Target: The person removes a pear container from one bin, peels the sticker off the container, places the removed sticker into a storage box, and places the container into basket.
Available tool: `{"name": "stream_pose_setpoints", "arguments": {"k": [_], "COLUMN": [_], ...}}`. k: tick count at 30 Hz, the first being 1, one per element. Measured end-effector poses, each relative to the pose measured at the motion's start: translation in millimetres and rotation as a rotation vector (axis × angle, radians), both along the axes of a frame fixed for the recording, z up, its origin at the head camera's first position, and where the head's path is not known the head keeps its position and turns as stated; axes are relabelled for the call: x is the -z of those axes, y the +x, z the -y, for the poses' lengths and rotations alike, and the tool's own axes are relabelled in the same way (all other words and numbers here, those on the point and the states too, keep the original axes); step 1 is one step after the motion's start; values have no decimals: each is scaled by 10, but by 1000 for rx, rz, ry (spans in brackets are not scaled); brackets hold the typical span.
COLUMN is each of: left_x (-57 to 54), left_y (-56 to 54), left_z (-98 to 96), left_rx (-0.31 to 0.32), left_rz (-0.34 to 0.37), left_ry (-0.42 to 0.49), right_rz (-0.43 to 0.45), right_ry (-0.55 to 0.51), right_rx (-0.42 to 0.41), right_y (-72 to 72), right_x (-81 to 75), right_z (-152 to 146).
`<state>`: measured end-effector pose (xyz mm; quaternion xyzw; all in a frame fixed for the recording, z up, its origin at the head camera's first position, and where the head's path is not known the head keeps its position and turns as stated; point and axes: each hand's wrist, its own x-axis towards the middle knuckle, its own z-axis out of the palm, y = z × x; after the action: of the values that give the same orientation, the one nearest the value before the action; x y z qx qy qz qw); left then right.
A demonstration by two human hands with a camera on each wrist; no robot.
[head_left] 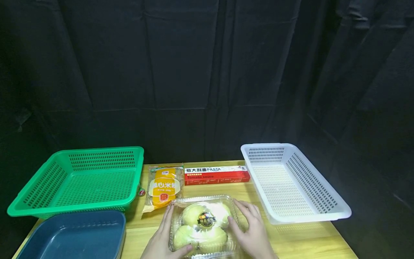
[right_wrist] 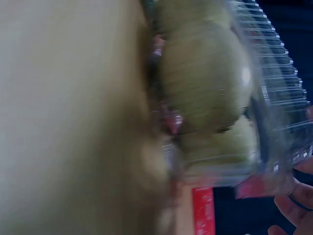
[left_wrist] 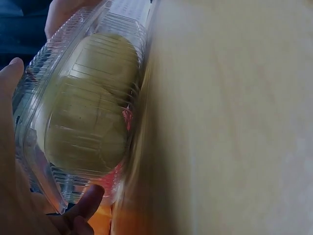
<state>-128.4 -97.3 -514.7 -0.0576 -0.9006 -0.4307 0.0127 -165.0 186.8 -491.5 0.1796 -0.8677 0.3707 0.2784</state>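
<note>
Together, left grip [head_left: 162, 241] and right grip [head_left: 252, 232] flank a fruit box [head_left: 204, 230].

From where I stood, the person's left grip [head_left: 161, 239] and right grip [head_left: 253, 232] were both plain bare hands, slim in build, with narrow fingers [head_left: 166, 221] that tapered to rounded tips. The thumbs [head_left: 234, 226] looked shorter. The right wrist [head_left: 266, 250] was bare as well.

Clear fruit box [right_wrist: 210, 83] — blurred, top-cropped in the right wrist view.
</note>
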Motion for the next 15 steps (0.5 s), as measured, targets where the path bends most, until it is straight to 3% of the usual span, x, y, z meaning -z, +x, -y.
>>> {"name": "stream_pose_setpoints", "arguments": {"k": [3,7,15], "left_x": [4,5,25], "left_y": [1,0,6], "left_z": [3,10,-15], "left_rx": [0,0,-18], "left_rz": [-2,-2,-17], "left_ry": [9,19,13], "right_rz": [-19,20,80], "right_ry": [25,19,88], "right_rx": [-10,-40,-76], "right_y": [-73,-145,-199], "right_x": [-107,-216,-171], "right_z": [52,172,308]}}
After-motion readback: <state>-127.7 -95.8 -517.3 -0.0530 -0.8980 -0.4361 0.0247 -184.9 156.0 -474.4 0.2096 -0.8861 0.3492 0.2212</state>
